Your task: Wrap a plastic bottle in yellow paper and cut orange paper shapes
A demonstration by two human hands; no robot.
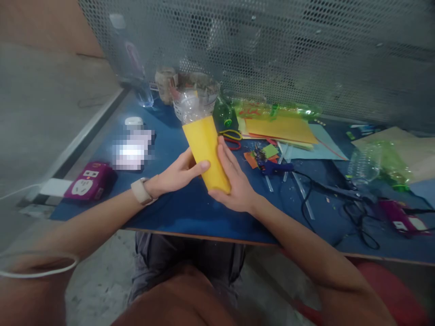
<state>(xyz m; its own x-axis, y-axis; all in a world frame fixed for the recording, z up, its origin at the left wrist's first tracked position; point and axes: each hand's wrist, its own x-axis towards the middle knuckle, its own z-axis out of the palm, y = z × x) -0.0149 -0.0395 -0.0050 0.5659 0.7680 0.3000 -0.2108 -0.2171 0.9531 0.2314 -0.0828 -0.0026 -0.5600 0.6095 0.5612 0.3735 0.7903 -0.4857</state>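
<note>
Between both hands, above the blue table (163,217), is a clear plastic bottle (195,108) wrapped in yellow paper (205,149), tilted with its clear end up and away from me. My left hand (185,172) grips the wrap from the left, thumb lying across its front. On the right side and lower end, my right hand (236,181) curls round the paper, its fingers pointing up along the edge. Just beyond that hand lie scissors (233,138) with yellow and red handles. A blue glue gun (277,168) rests farther right among paper scraps (270,151).
Behind the bottle stand a basket (178,108) and a green bottle piece (224,111). Coloured paper sheets (282,129) and clear glue sticks (302,194) lie to the right, with black cables. A purple power socket (90,181) sits left. A perforated metal panel (306,54) borders the back.
</note>
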